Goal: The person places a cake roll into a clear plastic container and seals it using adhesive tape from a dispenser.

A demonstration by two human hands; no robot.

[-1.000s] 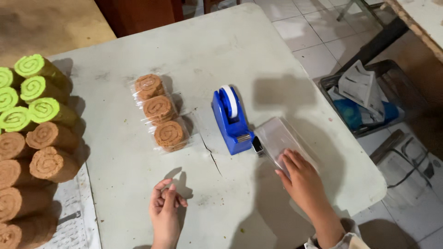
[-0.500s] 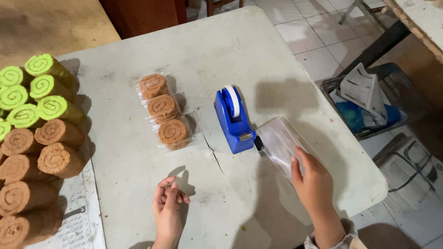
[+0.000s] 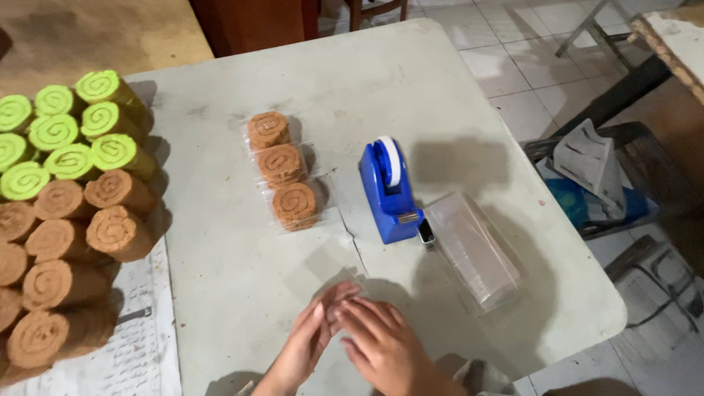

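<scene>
Clear wrapper (image 3: 334, 268) hard to see, left hand (image 3: 308, 339), right hand (image 3: 381, 345) pinching it together

- grey table (image 3: 455, 95), fills centre of frame
- blue tape dispenser (image 3: 390, 192) mid-frame
- clear plastic sleeves (image 3: 473, 249) just right of it
- three wrapped brown rolls (image 3: 281, 169) centre-left
- stacked green and brown rolls (image 3: 62, 213) on newspaper (image 3: 139, 356), left edge

Dim indoor light, soft focus throughout

Shadows fall right of the tape dispenser (image 3: 390, 192) beyond the grip; the hands blur slightly, and the tabletop (image 3: 220, 293) looks flat, without glare.
</scene>
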